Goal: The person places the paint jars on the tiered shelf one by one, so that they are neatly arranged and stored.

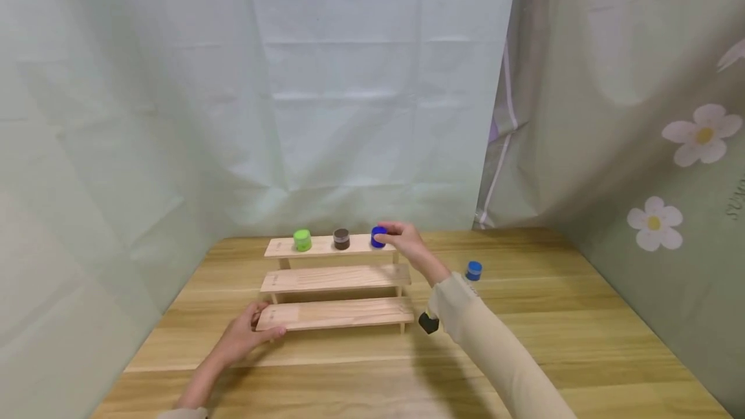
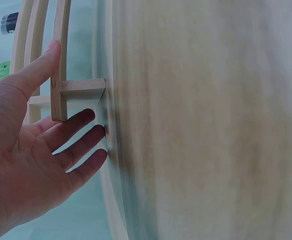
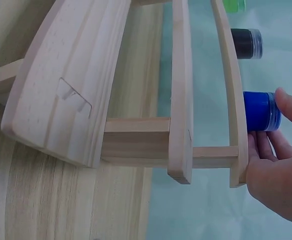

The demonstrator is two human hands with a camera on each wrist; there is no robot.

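A three-tier wooden stand [image 1: 337, 279] stands on the table. My left hand [image 2: 33, 145] holds the left end of its lowest board, thumb at the front edge and the index finger behind; the other fingers spread apart below. At the right end of the top board, my right hand [image 1: 407, 246] pinches a dark blue paint jar [image 3: 258, 111] with a clear lid, thumb and fingers about its side. The jar touches the board. A brown-black jar [image 1: 341, 239] sits mid-board, and a bright green jar [image 1: 302, 240] stands towards the left end.
A lighter blue jar [image 1: 474, 270] stands on the wooden table [image 1: 524, 315], right of the stand. A black object [image 1: 428, 322] lies near the stand's lower right corner, partly behind the right sleeve [image 1: 465, 309]. Pale cloth curtains [image 1: 372, 83] surround the table.
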